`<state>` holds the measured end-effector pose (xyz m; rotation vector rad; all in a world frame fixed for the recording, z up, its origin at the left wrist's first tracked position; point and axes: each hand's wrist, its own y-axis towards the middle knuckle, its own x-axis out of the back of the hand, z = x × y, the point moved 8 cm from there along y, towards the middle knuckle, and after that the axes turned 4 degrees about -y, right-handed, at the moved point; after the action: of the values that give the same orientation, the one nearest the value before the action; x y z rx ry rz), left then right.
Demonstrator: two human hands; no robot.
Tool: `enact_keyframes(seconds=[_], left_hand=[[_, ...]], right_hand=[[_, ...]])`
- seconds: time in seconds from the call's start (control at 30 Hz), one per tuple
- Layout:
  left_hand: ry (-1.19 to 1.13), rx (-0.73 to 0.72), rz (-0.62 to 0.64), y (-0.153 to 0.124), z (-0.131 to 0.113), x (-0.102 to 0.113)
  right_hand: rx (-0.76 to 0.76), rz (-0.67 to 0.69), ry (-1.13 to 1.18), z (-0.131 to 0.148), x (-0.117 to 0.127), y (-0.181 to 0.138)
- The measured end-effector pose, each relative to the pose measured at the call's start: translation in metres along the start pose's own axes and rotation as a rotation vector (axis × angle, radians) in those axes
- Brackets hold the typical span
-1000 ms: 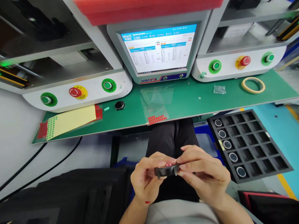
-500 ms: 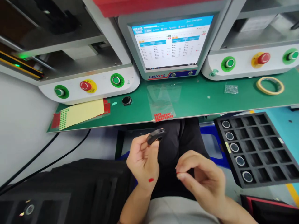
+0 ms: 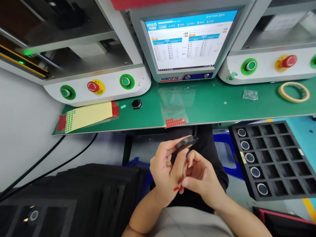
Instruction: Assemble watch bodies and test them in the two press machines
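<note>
A black round part (image 3: pixel 187 143) is held just below the front edge of the green bench (image 3: pixel 222 107), clamped between the thumb and fingertips of the left hand (image 3: pixel 165 168). The right hand (image 3: pixel 200 176) is pressed against the left one, fingers curled at a red sticker (image 3: pixel 176 189) on its heel; whether the sticker is pinched cannot be told. A black tray (image 3: pixel 280 158) is seen below the bench's right end.
</note>
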<state>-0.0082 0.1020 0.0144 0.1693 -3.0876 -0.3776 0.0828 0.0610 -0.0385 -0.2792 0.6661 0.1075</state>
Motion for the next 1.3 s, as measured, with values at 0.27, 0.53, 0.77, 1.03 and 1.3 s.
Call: enact_keyframes(seconds=[0.27, 0.53, 0.77, 1.03, 1.3], left_hand=[[-0.208, 0.394, 0.298, 0.002, 0.041, -0.030], [0.042, 0.535, 0.403, -0.019, 0.087, -0.047], [0.284, 0.476, 0.523, -0.005, 0.106, -0.045], [0.321, 0.511, 0.464, 0.005, 0.107, -0.043], [0.321, 0.570, 0.483, -0.001, 0.117, -0.036]], right_hand=[[0.459, -0.425, -0.630, 0.069, 0.048, -0.010], [0.146, -0.729, -0.586, 0.044, 0.182, -0.050], [0.070, -1.550, -0.572, 0.054, 0.377, -0.217], [-0.037, -1.693, -0.646, 0.024, 0.421, -0.271], [0.423, -1.486, -1.179, 0.083, 0.358, -0.224]])
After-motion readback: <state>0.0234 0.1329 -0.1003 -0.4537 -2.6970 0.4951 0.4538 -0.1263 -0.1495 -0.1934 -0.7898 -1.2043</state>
